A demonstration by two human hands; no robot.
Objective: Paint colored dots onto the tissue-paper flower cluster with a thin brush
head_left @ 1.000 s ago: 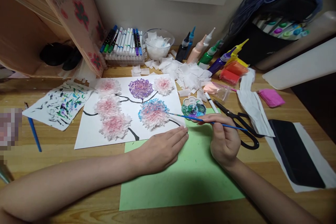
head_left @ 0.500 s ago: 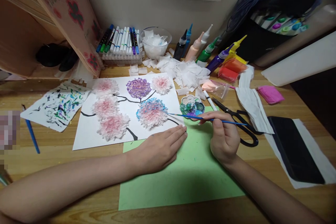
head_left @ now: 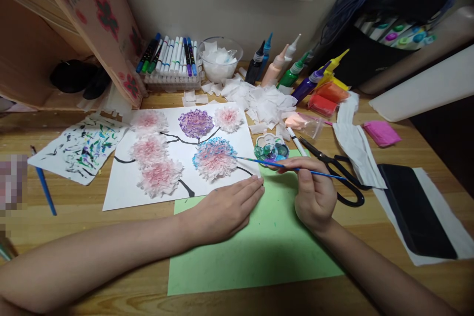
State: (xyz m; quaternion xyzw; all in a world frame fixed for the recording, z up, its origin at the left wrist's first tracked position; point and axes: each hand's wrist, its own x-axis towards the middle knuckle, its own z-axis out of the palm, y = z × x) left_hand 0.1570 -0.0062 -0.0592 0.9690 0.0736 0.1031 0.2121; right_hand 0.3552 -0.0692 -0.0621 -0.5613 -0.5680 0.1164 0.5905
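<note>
The paintbrush (head_left: pixel 266 162) has a blue handle. The flower (head_left: pixel 216 158) at its tip is pink in the middle, white along the near rim and dabbed bright blue across the top. A second flower (head_left: pixel 196 124) is mauve flecked with purple; the others (head_left: pixel 160 177) fade from pink centres to white edges. Their paper (head_left: pixel 118 192) is white with black branch lines, over a light green sheet (head_left: pixel 259 261). Toward the left edge of the brown-grained bench (head_left: pixel 140 289), scrap paper (head_left: pixel 89 145) shows black, green, blue and purple streaks.

Flower heads (head_left: pixel 215 162) looked like crinkly tissue paper, rough tbh. Sheet underneath (head_left: pixel 120 191) was smooth, matt paper. Brush handle (head_left: pixel 268 163) looked smooth. Table (head_left: pixel 370 227) was wood, faint sheen. Squeeze bottles (head_left: pixel 303 90) looked plastic.
</note>
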